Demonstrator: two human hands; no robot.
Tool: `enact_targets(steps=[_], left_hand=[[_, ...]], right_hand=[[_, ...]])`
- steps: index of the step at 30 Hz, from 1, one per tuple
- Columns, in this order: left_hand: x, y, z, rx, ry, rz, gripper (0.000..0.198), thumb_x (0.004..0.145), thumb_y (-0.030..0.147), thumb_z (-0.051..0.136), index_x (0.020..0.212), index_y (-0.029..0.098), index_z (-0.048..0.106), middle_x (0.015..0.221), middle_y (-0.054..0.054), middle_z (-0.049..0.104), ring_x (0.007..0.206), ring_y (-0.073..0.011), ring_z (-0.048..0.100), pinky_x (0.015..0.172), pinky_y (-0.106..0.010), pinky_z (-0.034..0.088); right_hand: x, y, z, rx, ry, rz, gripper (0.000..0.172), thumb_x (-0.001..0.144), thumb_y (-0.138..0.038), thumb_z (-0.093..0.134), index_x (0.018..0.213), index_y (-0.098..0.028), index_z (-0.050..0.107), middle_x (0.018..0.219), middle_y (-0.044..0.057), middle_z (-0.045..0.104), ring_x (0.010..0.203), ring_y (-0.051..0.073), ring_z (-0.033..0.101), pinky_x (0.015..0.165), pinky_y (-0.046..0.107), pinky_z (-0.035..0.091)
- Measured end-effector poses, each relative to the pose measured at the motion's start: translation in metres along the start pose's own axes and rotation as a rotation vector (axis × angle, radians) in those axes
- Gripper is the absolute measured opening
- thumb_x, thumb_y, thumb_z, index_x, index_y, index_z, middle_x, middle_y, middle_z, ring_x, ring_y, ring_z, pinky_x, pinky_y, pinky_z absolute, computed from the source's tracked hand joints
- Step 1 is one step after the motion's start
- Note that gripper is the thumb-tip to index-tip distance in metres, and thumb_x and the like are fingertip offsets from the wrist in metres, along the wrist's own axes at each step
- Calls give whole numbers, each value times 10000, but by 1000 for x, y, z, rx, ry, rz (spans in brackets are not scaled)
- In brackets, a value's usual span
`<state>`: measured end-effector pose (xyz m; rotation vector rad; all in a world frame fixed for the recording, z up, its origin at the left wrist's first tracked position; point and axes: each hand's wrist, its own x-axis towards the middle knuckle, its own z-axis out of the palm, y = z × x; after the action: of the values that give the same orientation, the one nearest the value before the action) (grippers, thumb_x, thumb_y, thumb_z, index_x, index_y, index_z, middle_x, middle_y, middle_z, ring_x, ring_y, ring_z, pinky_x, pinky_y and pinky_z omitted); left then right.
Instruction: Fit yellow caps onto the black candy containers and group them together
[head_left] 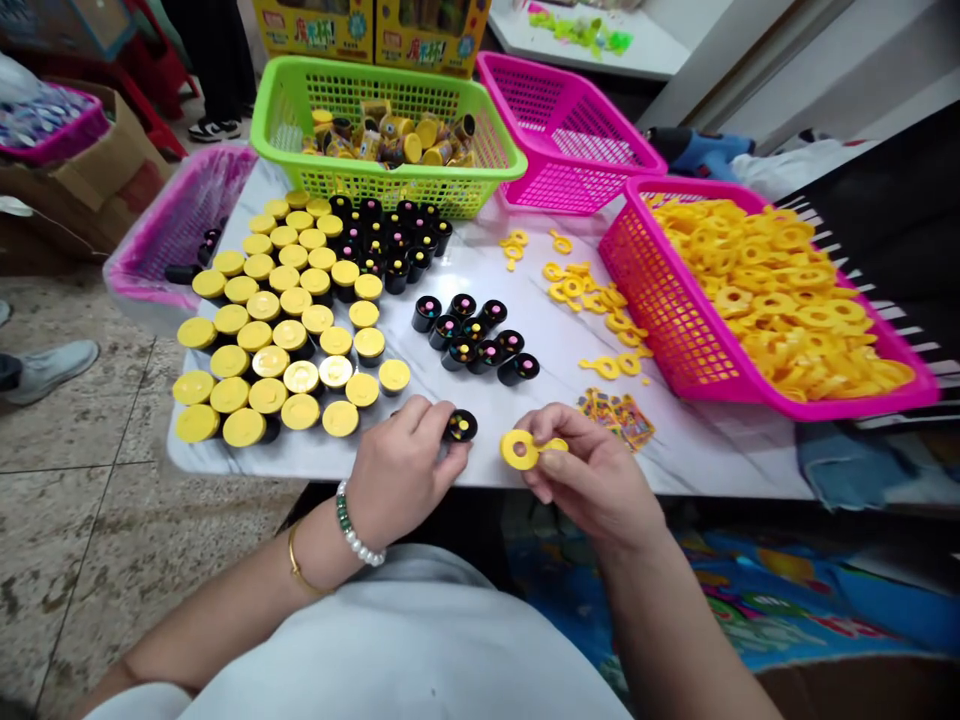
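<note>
Held near the front edge of the table (555, 350): yellow ring piece (508, 449), large holed disc facing left, smaller round end between right-hand fingertips. Just left of it, apart from it: black cup (460, 427), mouth up, small coloured bits inside, too small to identify.

Probable step in hand: pairing one ring piece with one cup, judging by the yellow-topped cups (268, 361) nearby. Called for next, in all likelihood: closing the small gap, lining up the large disc with the cup mouth, pressing down evenly while keeping the cup upright.

Left hand (397, 465): thumb and fingers closed around the near-left side of the cup. Right hand (596, 475): pinched on the small end of the ring piece, thumb uppermost, large disc left free. Hands well short of touching each other.

Further out: open black cups (472, 330) beyond the gap; denser cluster of black cups (397, 268) behind. To the right, printed packets (619, 418) and loose yellow ring pieces (577, 285), then pink basket (667, 330) heaped with more of the same. At the back, green basket (390, 185) of small wrapped cups.
</note>
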<state>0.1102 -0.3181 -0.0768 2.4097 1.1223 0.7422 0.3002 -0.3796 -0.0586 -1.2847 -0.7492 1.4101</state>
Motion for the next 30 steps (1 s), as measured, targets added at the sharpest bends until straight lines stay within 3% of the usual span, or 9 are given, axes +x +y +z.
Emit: enact_targets(steps=[4,9,12,18,23,27,30], left_hand=[[-1,-3,2,-47,7,13,202,909,302,572,1056,178,635,854,-37,646,713,-159,634,633,-263,512],[-1,-4,2,-82,-18,24,210,931,334,570,1046,175,645,819,-27,636,726,-155,629,649,-254,499],[-2,-4,1,-94,-18,22,218,942,353,556,1022,176,654,790,-18,619,712,-153,622,633,-252,486],[-3,-6,3,-81,-41,18,227,925,343,585,1064,176,653,816,-18,634,724,-164,632,638,-267,478],[-3,-6,4,-61,-43,22,202,938,340,560,1018,187,665,777,-9,615,699,-158,614,619,-262,449],[-1,-4,1,-87,-51,-5,192,925,338,576,986,190,683,756,-13,626,676,-150,603,581,-248,415],[2,0,-7,-238,-129,-81,144,879,260,611,972,190,696,725,-4,632,640,-133,585,579,-229,410]], right_hand=[[7,-1,16,-136,71,5,263,645,-339,852,850,-270,701,679,-12,620,435,79,470,341,204,346],[17,0,30,-246,168,-41,242,665,-334,844,824,-190,731,562,-37,592,402,43,432,353,165,315],[18,-5,33,-224,131,27,253,661,-330,845,833,-179,737,481,-44,575,361,51,440,325,154,306],[15,-10,33,-51,133,149,242,658,-358,821,778,-164,741,329,-65,467,245,41,328,264,143,200],[15,5,35,-213,242,30,236,692,-332,822,825,-171,714,398,-55,534,321,49,413,319,140,298],[18,9,39,-253,230,24,258,702,-356,815,820,-174,676,464,-42,590,366,62,478,366,152,378],[19,7,38,-234,181,19,276,716,-368,807,824,-177,640,511,-41,616,409,66,531,433,163,442]])
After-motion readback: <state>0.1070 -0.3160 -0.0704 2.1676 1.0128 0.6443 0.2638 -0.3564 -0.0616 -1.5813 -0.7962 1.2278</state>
